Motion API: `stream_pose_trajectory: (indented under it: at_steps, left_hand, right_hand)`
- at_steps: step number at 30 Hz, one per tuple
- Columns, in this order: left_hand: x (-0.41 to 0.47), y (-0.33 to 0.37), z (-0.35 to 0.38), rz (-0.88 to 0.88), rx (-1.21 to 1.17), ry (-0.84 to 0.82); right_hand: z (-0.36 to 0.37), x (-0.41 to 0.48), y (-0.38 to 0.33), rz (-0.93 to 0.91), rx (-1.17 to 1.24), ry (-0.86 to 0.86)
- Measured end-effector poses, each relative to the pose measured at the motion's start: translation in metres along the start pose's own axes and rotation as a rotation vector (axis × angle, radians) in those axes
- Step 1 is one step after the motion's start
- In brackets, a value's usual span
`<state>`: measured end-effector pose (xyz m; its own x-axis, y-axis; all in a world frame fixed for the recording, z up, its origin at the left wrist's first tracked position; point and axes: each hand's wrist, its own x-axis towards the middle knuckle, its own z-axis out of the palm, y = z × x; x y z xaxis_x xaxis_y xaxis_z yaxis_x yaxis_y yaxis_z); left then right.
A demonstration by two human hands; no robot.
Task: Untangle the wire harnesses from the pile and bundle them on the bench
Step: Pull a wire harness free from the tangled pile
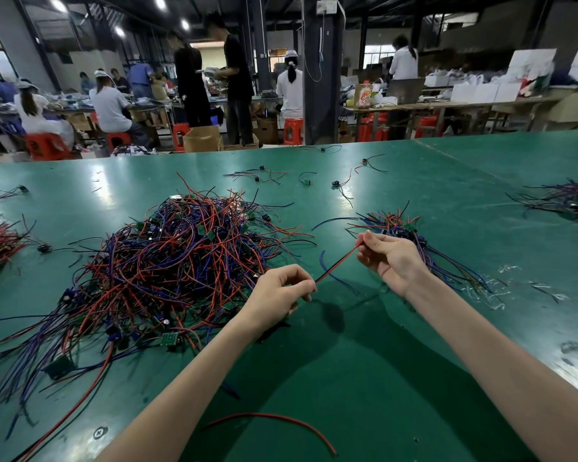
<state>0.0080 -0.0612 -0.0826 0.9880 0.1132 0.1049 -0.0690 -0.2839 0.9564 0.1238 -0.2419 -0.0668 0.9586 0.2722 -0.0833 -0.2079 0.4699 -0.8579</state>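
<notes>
Green bench (397, 345): your left hand (277, 295) and right hand (389, 253) pinch a red wire (336, 264) taut beside the pile (174, 261).

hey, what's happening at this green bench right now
A person is sorting wire harnesses at a green bench. Both hands hold one red wire stretched between them: the left hand pinches one end, the right hand the other. A big tangled pile of red, blue and black wires with small circuit boards lies to the left. A smaller bundle sits behind the right hand. Another loose red wire lies near the front edge.
</notes>
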Motion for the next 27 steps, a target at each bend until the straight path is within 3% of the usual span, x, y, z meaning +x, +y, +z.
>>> stream_pose_trajectory:
  at_steps: [27]
  left_hand:
    - [0.0016, -0.0055, 0.0018, 0.022, 0.053, -0.021]
  right_hand:
    - [0.0011, 0.0010, 0.0020, -0.023, 0.009, 0.025]
